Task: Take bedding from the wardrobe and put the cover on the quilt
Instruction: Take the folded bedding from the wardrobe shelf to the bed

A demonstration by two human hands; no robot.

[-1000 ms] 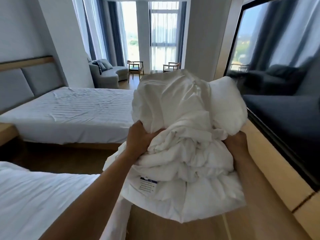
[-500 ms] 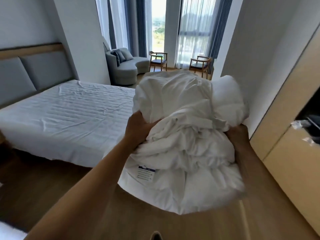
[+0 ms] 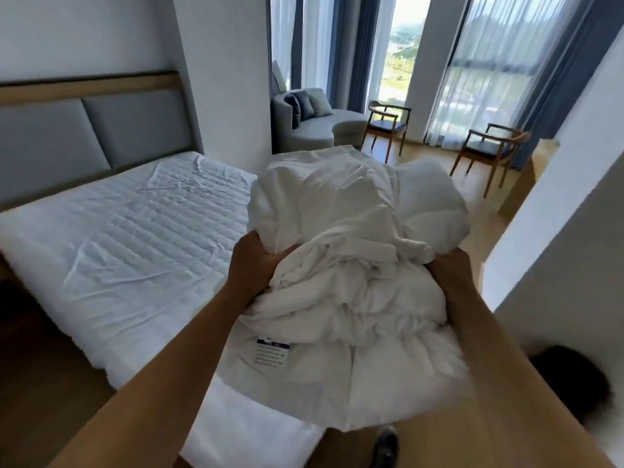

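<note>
I carry a bulky white bundle of bedding [image 3: 354,265] in front of my chest, a quilt with a crumpled white cover piled on top. A small blue-and-white label [image 3: 270,354] shows on its lower left side. My left hand [image 3: 251,261] grips the bundle's left side, its fingers sunk in the folds. On the right side, my right hand [image 3: 449,268] grips the fabric, fingertips hidden. A strip of white cloth [image 3: 243,430] hangs below the bundle. The bed [image 3: 118,251] with its white sheet lies to the left, close by.
A grey padded headboard [image 3: 84,136] stands behind the bed. A grey sofa [image 3: 314,126] and two wooden chairs [image 3: 388,126] sit by the curtained windows at the back. A white wall corner [image 3: 557,214] juts in on the right. My dark shoe [image 3: 386,447] shows on the wooden floor.
I have walked forward with the bundle; the bed is now nearer on the left, and the television and wooden cabinet on the right have passed out of view. Both hands keep their hold.
</note>
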